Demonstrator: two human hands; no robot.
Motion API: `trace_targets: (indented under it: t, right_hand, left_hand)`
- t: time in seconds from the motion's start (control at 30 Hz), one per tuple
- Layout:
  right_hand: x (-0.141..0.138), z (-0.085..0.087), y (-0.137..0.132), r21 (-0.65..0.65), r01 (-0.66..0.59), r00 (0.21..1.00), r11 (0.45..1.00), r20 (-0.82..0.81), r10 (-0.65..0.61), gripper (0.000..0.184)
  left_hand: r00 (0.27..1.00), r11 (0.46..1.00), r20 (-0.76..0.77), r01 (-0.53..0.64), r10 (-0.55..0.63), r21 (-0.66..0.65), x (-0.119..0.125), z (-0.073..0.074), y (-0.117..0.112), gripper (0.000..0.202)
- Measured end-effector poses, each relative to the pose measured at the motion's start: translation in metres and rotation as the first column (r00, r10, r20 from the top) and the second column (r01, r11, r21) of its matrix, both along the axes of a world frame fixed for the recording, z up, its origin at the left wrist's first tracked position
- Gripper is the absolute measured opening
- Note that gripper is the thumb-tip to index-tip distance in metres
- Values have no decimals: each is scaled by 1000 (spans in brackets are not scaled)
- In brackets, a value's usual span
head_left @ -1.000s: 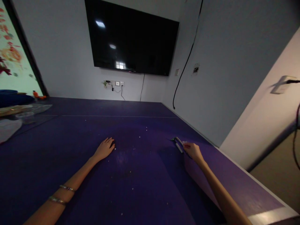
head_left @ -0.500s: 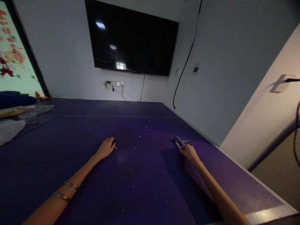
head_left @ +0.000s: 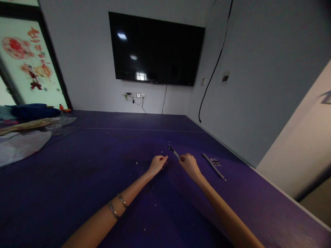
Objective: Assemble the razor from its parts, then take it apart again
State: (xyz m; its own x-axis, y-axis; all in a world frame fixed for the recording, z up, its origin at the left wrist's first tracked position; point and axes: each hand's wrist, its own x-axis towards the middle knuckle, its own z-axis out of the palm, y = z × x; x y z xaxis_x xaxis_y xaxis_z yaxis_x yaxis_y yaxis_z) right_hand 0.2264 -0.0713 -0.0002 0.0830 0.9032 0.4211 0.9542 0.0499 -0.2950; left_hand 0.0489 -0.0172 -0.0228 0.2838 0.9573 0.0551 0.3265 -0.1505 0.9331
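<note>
My right hand (head_left: pixel 189 164) is closed round a thin dark tool (head_left: pixel 174 152) whose tip points away over the big purple table (head_left: pixel 77 179). Just left of it, my left hand (head_left: pixel 157 163) rests on the tabletop with its fingers curled in a pinch near the tool; what it holds, if anything, is too small to make out. A second slim metal tool (head_left: pixel 213 166) lies on the table to the right of my right hand, with a small dark object (head_left: pixel 215 161) beside it.
A black screen (head_left: pixel 156 50) hangs on the far wall above wall sockets (head_left: pixel 134 95). White sheeting (head_left: pixel 20 146), a long wooden piece (head_left: pixel 28 124) and a blue bundle (head_left: pixel 32 111) sit at the table's left. Small white specks dot the tabletop. The table's right edge runs along the wall.
My right hand has lifted one thin tool from the pair at the right and carried it left toward the middle. My left hand has come beside it. The view has shifted left.
</note>
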Motion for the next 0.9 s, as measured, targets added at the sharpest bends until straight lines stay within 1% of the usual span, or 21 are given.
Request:
trace_targets:
  t: [0.07, 0.13, 0.3, 0.43, 0.57, 0.67, 0.77, 0.83, 0.9]
  right_hand:
    - [-18, 2, -1, -4, -23, 1000, 1000, 10, 23, 22]
    - [-32, 3, -2, -20, -42, 999, 999, 28, 42, 23]
    - [-52, 3, -8, -50, -85, 993, 995, 80, 89, 23]
    - [-62, 2, -12, -37, -126, 982, 991, 139, 130, 23]
    - [-68, 0, -13, -32, -136, 974, 990, 179, 139, 23]
    - [-72, -2, -14, -24, -150, 970, 988, 189, 151, 23]
    - [-73, -2, -18, -38, -173, 969, 984, 174, 177, 23]
    - [-68, 0, -21, -39, -178, 972, 983, 150, 182, 26]
    - [-56, 3, -24, -30, -158, 978, 987, 135, 161, 30]
  left_hand:
    - [999, 999, 22, -23, 24, -42, 14, 0, -1, 35]
    - [998, 998, 37, -45, 47, -54, 19, 1, 0, 37]
    - [996, 993, 40, -80, 83, -86, 17, 4, 6, 38]
    - [994, 985, 16, -108, 112, -136, 14, 0, 9, 40]
    - [993, 985, -17, -120, 119, -124, 12, -3, 9, 38]
    - [990, 989, -85, -116, 109, -87, 9, -3, 9, 34]
    - [976, 994, -194, -107, 100, -31, 2, 0, 15, 30]
    - [955, 995, -281, -98, 95, 3, -8, 3, 22, 26]
    - [924, 996, -374, -82, 84, 21, -20, 7, 31, 24]
